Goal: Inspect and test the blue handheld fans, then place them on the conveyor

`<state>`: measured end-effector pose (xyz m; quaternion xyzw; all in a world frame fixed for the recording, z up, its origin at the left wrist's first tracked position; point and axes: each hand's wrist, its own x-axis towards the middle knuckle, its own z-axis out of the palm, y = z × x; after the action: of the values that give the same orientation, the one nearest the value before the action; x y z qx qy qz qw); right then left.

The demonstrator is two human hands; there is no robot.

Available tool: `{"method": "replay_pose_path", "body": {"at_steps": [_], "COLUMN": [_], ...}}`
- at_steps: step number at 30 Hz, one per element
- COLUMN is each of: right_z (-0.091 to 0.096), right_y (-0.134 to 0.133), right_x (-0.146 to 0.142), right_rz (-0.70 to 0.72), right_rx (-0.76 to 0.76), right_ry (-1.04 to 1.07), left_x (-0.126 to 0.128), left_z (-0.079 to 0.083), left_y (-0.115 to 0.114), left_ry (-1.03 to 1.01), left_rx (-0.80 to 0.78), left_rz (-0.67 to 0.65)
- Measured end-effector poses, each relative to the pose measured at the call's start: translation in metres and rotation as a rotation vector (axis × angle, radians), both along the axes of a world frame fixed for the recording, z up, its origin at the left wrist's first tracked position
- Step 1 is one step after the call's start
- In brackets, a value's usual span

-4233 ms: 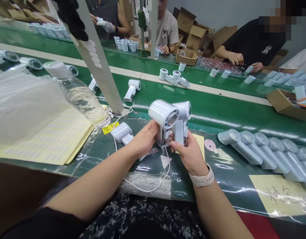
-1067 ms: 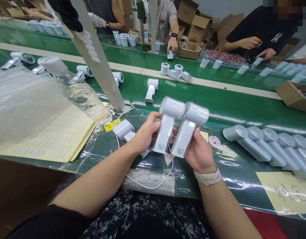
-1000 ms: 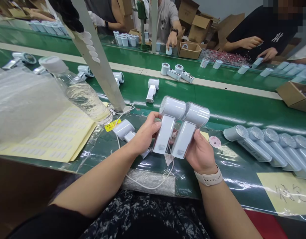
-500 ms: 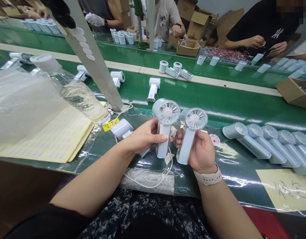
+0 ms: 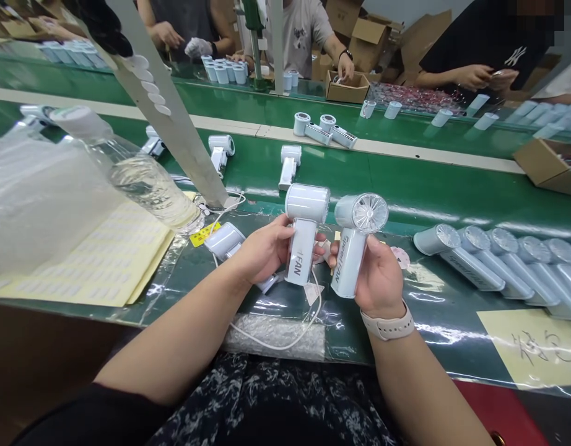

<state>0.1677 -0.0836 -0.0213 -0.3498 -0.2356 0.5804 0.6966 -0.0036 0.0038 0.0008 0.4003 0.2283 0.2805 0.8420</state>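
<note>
My left hand (image 5: 269,248) is wrapped round the handle of a pale blue handheld fan (image 5: 306,204), its head turned side-on and lettering showing on the handle. Beside it, my right hand (image 5: 381,272) grips a second handheld fan (image 5: 357,214) by the handle; its clear finned front faces right and toward me, and "SpeedFAN" reads along the handle. Both fans are held upright above the table, slightly apart. Behind my left hand another fan (image 5: 225,240) lies on the table, partly hidden, beside a white cable (image 5: 285,347).
Several fans (image 5: 471,266) lie in a row at right, near a yellow handwritten sheet (image 5: 531,347). A water bottle (image 5: 146,179) and sticker sheets (image 5: 90,260) are at left, beside a slanted metal post (image 5: 169,118). More fans lie on the green conveyor (image 5: 383,176); co-workers sit beyond.
Both fans have been rotated in my hands, so their fronts turn away to the right and the lettered handle sides show. Across the belt, a co-worker's hand has reached into a small carton.
</note>
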Motion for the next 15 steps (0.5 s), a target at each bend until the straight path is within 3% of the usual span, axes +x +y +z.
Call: {"method": "replay_pose_path", "body": {"at_steps": [6,15], "right_z": [-0.0034,-0.0012], "right_y": [0.0027,0.0042], "right_x": [0.0004,0.0006], "right_rz": [-0.125,-0.121], "right_rx": [0.000,-0.064], "right_ry": [-0.047,-0.090], "left_x": [0.0000,-0.0045], "left_z": [0.0048,-0.0030], "left_y": [-0.0045,-0.0019], "left_ry": [0.038,0.061], "left_rx": [0.023,0.121], "left_rz": [0.006,0.004]}}
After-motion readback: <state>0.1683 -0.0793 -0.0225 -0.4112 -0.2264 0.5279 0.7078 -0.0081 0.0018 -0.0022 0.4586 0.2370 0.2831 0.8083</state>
